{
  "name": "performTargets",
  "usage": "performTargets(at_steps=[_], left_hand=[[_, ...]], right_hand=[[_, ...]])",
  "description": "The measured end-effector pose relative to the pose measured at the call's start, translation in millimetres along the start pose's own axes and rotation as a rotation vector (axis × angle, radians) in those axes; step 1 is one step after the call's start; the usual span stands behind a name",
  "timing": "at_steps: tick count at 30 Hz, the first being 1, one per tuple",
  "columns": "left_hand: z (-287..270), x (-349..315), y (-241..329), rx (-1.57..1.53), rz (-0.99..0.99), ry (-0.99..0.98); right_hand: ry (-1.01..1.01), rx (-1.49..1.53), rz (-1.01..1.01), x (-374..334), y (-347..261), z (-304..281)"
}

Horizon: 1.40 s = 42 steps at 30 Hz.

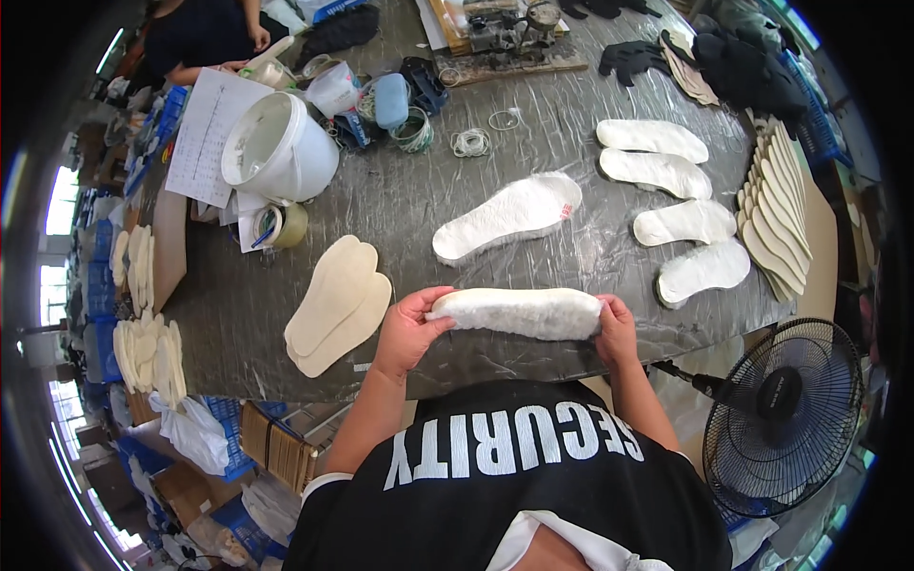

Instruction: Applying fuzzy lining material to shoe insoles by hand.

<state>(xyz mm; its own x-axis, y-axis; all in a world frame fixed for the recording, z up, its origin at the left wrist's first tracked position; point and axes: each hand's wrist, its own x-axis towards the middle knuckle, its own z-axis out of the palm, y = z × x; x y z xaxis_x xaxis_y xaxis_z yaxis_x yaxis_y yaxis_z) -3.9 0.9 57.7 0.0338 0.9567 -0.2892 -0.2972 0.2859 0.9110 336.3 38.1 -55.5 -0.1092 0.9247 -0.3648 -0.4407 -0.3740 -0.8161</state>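
Between my hands, just above the table's near edge, is a white fleecy insole, tilted so its fluffy side faces me. My left hand pinches one end with thumb and fingers. The other end is gripped by my right hand. Beyond it lies another fluffy white insole with a red mark at one end. To the left, two flat cream insoles overlap on the table. Several white insoles lie in a column on the right, beside a fanned stack of cream insoles.
A white bucket, a paper sheet and a small pot stand at the left. A metal device and black gloves are at the back. A black fan stands near right. Another person works far left.
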Motion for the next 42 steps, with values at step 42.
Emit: performTargets(at_steps=[42], left_hand=[[-33, -70, -3, -0.837, 0.174, 0.156]], right_hand=[[-0.601, -0.755, -0.513, -53, -24, 158]])
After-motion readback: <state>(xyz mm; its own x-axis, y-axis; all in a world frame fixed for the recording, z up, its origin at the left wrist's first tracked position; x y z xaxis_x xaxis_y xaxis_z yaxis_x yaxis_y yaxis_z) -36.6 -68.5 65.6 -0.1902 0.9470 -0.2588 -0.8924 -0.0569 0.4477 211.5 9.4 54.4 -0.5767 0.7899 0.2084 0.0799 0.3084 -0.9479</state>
